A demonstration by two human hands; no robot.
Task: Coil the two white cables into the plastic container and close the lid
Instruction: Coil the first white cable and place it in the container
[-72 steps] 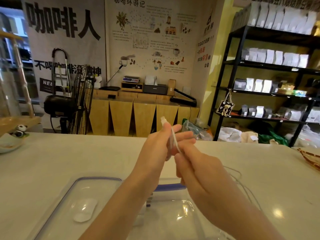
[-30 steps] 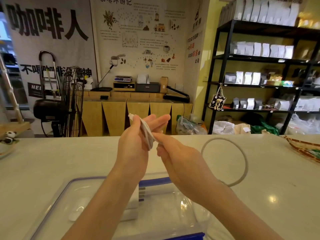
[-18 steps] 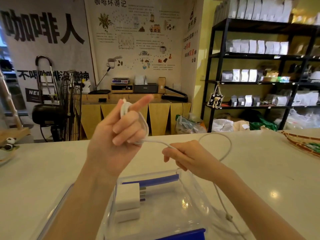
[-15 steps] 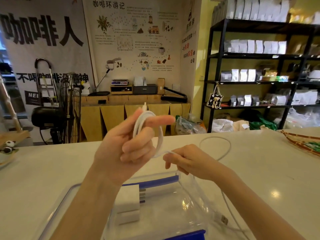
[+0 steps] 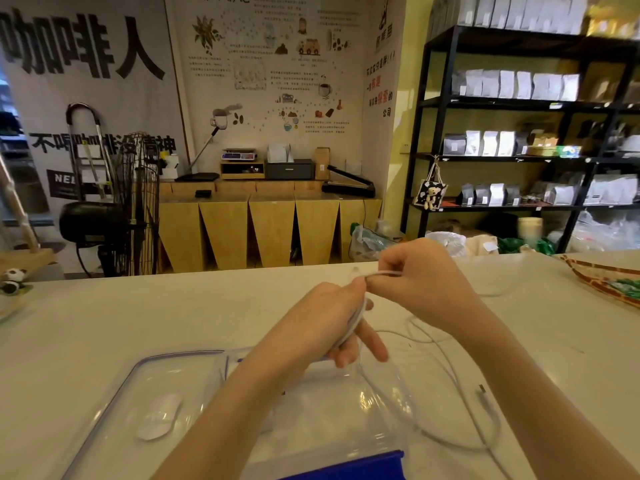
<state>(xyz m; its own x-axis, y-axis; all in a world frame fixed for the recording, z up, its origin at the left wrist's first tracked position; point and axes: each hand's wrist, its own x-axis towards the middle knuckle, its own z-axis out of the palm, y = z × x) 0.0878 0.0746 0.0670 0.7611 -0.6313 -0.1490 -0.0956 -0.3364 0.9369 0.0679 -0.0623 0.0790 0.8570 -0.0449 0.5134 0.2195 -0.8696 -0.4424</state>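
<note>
**Both hands on a white cable above the open container**

Nearest the camera, a clear plastic container (image 5: 346, 420) with a blue edge sits on the pale worktop (image 5: 86, 323). Its clear lid (image 5: 131, 386) lies flat just to its left, and a white mouse-shaped object (image 5: 158, 415) shows through or on it.

Above the container, the left hand (image 5: 325, 327) holds a few loops of a white cable (image 5: 353, 323), its grip curled round the bundle with one finger pointing down. Touching it from the right, the right hand (image 5: 419, 282) pinches a strand of that cable between thumb and fingertips.

Loose cable (image 5: 460, 386) trails over the worktop right of the container, one plug end lying there.

Farther off, a woven tray (image 5: 602, 282) sits at the right edge, and black shelving (image 5: 433, 133) stands behind.
</note>
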